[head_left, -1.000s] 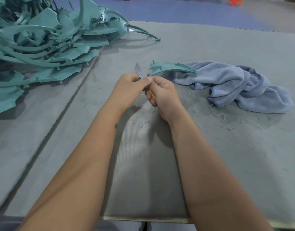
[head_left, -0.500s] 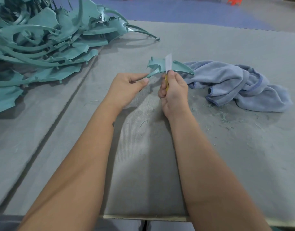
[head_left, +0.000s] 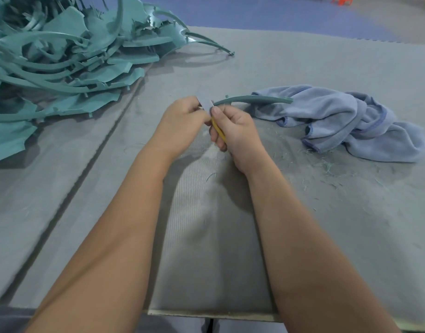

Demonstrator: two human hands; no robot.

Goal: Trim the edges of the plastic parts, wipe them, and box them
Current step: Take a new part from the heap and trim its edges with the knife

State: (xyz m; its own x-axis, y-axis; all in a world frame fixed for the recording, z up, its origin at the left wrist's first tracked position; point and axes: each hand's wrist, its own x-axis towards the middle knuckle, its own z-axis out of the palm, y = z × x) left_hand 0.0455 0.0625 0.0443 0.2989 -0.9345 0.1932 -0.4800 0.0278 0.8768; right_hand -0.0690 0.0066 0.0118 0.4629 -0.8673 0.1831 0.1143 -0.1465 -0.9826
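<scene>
My left hand [head_left: 181, 121] grips the near end of a curved teal plastic part [head_left: 253, 100], which reaches to the right over the cloth. My right hand [head_left: 233, 131] grips a knife with a yellow handle [head_left: 218, 131]. Its pale blade [head_left: 208, 104] rests against the part where my two hands meet. The gripped end of the part is hidden by my fingers. A blue-grey cloth [head_left: 350, 121] lies crumpled on the mat to the right of my hands.
A big heap of teal plastic parts [head_left: 62, 68] fills the far left of the grey mat [head_left: 302, 212]. Fine teal shavings [head_left: 326, 164] lie scattered below the cloth. A seam [head_left: 86, 169] runs diagonally across the mat at left. The mat's front edge is near me.
My right hand has drawn the knife back to the left hand. The part has turned, so it now shows as a thin curved strip pointing right.
</scene>
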